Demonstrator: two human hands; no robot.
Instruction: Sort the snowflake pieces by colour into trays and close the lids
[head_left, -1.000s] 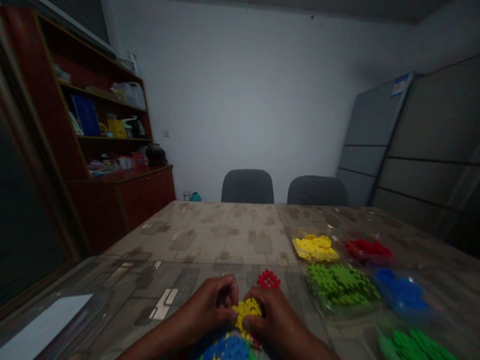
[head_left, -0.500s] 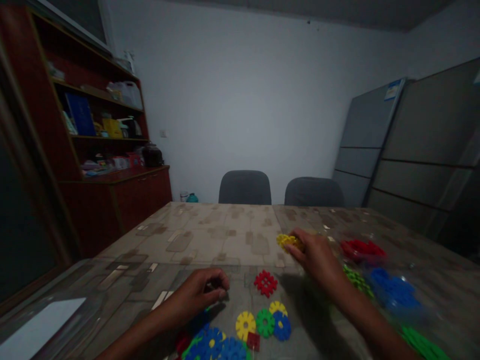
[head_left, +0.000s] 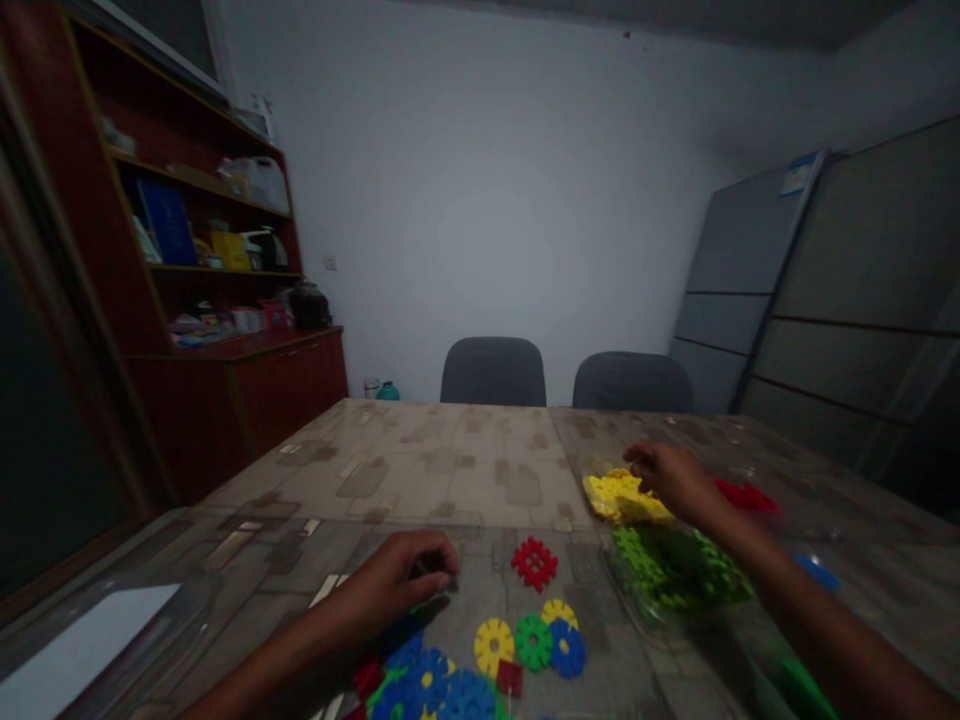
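My right hand (head_left: 664,475) hovers over the right edge of a clear tray of yellow pieces (head_left: 624,495), its fingers bent and apart, with nothing visible in them. Low over the table's near part, my left hand (head_left: 420,568) has curled fingers; whether it holds anything is hidden. Between the hands lies a red square piece (head_left: 534,563). Nearer me are a yellow disc (head_left: 493,647), a green disc (head_left: 533,642), a blue disc (head_left: 567,648) and a small dark red piece (head_left: 509,679). A cluster of blue pieces (head_left: 427,680) lies below my left hand.
A tray of green pieces (head_left: 675,568) sits under my right forearm. Red pieces (head_left: 748,497) and blue pieces (head_left: 817,572) lie farther right. White paper (head_left: 90,650) is at the left. Two grey chairs (head_left: 493,371) stand behind the table (head_left: 450,440).
My right hand has moved right and no longer has yellow pieces in its fingers. The yellow and green trays are now uncovered to view. My left hand has hardly moved.
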